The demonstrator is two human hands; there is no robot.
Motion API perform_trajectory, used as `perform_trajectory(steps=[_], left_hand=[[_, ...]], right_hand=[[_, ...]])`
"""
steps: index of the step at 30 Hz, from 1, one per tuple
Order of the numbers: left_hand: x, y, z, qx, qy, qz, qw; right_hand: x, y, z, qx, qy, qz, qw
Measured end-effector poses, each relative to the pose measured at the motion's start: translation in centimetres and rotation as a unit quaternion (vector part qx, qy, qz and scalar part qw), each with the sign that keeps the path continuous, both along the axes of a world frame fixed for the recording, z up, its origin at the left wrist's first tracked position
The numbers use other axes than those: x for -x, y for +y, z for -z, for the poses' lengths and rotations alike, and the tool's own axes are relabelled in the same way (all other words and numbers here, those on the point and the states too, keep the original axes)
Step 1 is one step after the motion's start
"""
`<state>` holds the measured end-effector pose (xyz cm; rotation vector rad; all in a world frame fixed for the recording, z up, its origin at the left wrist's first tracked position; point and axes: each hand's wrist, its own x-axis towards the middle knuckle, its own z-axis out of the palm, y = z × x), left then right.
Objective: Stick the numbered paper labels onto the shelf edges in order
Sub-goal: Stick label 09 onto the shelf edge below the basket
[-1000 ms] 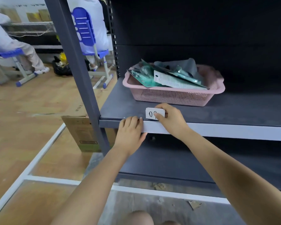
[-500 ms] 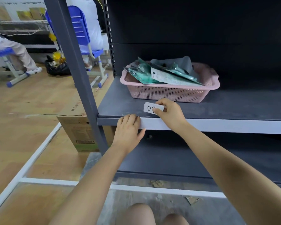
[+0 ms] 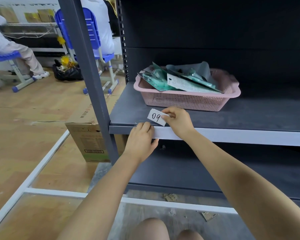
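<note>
Paper label marked "09", looks like a small stack, tilted, held just above the shelf edge, in front of the pink basket. My right hand pinches its right end, fingers curled round it. My left hand sits left of the label, fingers bent over the shelf edge, thumb under it, gripping the edge. Basket holds teal packets. Cardboard box lower left of the shelf edge, beyond the post.
</note>
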<state>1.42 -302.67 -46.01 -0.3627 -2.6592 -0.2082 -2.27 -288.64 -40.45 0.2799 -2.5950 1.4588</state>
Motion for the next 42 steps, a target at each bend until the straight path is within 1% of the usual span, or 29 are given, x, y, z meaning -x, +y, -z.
perform_trajectory(steps=[6, 11, 15, 22, 30, 42], left_hand=[[-0.2, 0.0, -0.1, -0.009, -0.021, 0.002, 1.000], [-0.4, 0.1, -0.3, -0.013, -0.038, -0.002, 0.999], [-0.4, 0.0, -0.4, -0.009, -0.049, -0.005, 0.999], [-0.5, 0.0, -0.6, -0.004, -0.052, -0.007, 0.999], [-0.6, 0.1, -0.7, -0.002, -0.057, -0.010, 0.998], [-0.4, -0.1, -0.4, -0.011, -0.044, -0.004, 0.999]], right_hand=[[0.2, 0.2, 0.6, -0.028, -0.037, -0.006, 0.999], [0.4, 0.5, 0.9, -0.079, -0.019, -0.008, 0.997], [0.3, 0.9, 1.0, -0.101, -0.016, -0.016, 0.995], [0.3, 2.4, 0.5, -0.185, -0.008, -0.044, 0.982], [0.2, 2.4, 0.6, -0.194, -0.004, -0.043, 0.980], [0.1, 1.8, 0.9, -0.250, 0.029, -0.060, 0.966]])
